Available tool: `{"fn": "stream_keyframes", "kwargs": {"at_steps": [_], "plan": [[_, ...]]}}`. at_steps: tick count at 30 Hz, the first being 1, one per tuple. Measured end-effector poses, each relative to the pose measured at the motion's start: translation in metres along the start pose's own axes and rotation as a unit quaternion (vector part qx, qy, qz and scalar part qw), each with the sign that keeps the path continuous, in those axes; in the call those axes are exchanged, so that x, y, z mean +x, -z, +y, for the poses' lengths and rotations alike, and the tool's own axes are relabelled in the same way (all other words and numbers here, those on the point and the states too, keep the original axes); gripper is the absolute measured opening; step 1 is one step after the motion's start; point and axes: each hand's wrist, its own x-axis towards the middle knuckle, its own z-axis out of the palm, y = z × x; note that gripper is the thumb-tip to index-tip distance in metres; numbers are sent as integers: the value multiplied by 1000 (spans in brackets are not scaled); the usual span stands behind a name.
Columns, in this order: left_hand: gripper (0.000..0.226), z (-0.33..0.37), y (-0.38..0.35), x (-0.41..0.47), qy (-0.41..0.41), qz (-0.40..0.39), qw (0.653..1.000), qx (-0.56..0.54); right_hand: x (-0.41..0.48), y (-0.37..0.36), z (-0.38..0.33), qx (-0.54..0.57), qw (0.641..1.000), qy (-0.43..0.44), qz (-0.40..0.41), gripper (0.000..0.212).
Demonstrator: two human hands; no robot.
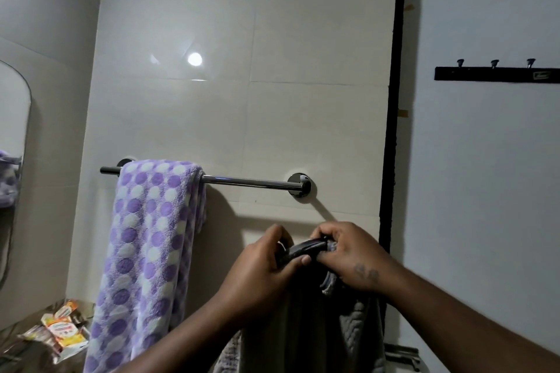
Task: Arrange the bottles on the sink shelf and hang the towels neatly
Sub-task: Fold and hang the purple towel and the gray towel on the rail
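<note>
2 towels, 1 rail, 3 hooks. Dotted purple towel (151,236) hangs over left end of the rail (242,182). Grey towel (351,330) hangs below the rail, right of centre. Its bunched top edge is pinched by left hand (266,263) & right hand (348,254), fingers curled round it. Hook rack (497,73) at right, cut off. Packets (63,327) near left, blurred.

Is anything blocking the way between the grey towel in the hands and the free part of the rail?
Nothing visible does. The left hand and right hand grip the grey towel just below the rail, whose bare stretch, right of the purple dotted towel, sits above them, uncovered.
</note>
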Motion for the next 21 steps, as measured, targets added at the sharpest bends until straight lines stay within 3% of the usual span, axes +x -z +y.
{"fn": "stream_keyframes", "kwargs": {"at_steps": [4,8,10,12,17,21], "plan": [[33,-17,15,-6,50,-44,998,24,0,16,17,-31,994,-44,98,17],[9,-2,12,-3,6,-21,999,34,-4,5,4,72,991,11,-114,55],[6,5,9,1,-9,-6,998,62,-2,-3,1,52,992,17,-112,34],[20,3,13,1,2,9,998,58,0,0,1,32,998,3,-55,11],[40,-14,31,-11,20,-49,995,82,-1,16,21,11,997,-51,64,8],[43,-20,50,-16,41,-40,997,57,1,20,39,35,994,-74,79,10]]}}
